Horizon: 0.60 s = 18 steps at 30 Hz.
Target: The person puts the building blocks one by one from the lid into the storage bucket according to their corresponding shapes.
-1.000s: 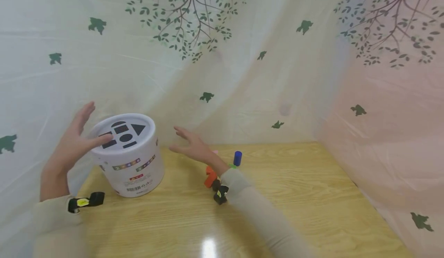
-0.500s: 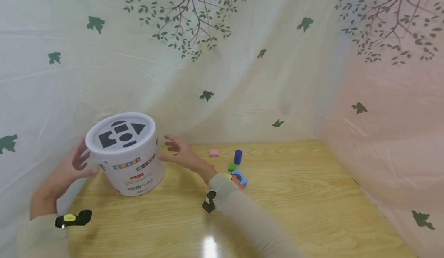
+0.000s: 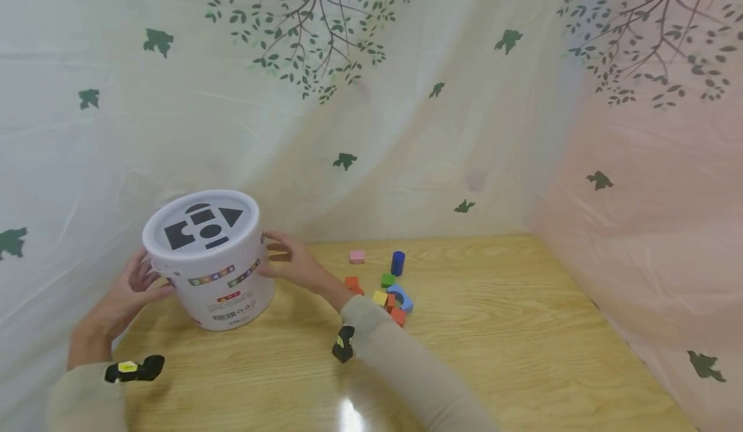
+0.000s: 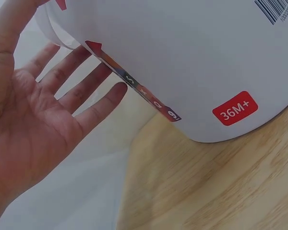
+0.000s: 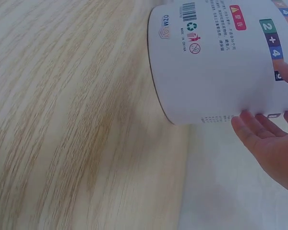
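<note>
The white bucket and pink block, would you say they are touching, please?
Apart: the head view shows the right hand and tabletop between white bucket and pink block.

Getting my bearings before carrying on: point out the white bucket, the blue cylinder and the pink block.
White bucket [image 3: 213, 266], head view: middle of its printed side wall.
Blue cylinder [image 3: 397, 264], head view: middle of its side.
Pink block [image 3: 356, 257], head view: middle of its visible surface.

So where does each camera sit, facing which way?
Head: on the head, facing forward and down at the white cylindrical bucket and light wood-grain table; both beige-sleeved arms, left grip and right grip show.
Left wrist: worn there, facing the bucket's side; much of the left grip shows.
Right wrist: worn there, facing bucket and table; part of the right grip shows.
Both wrist views share the bucket and table.
</note>
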Available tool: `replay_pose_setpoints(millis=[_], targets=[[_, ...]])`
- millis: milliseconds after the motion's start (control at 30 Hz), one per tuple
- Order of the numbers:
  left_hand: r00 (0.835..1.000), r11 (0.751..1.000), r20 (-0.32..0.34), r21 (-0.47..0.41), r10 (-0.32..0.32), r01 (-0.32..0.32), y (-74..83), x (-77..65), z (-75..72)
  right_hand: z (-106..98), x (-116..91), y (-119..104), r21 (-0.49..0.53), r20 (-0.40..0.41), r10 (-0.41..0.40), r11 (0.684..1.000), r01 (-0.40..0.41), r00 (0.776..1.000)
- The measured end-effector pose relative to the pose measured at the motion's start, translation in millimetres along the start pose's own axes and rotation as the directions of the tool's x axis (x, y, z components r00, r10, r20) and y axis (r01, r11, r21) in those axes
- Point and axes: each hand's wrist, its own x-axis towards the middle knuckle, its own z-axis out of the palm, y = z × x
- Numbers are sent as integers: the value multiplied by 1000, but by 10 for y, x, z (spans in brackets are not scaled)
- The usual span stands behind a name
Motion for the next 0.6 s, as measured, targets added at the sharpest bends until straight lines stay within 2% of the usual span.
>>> replay_pose_setpoints(millis=[133,333,500,600], targets=[[1000,1000,9,6,9,-9,30,38,52,-35,-49,-9,-26,-17,33,999,-33,999],[999,999,37,20,25,-25,87,137,200,-164,-134,2,-80,-67,28,996,-33,997],[991,992,67,48,112,-115,113,257,361,-290,-214,25,-104,-113,43,993,-55,993],[980,984,91,-7,178,-178,121,339,459,-382,-276,30,-116,-134,54,991,-70,990]])
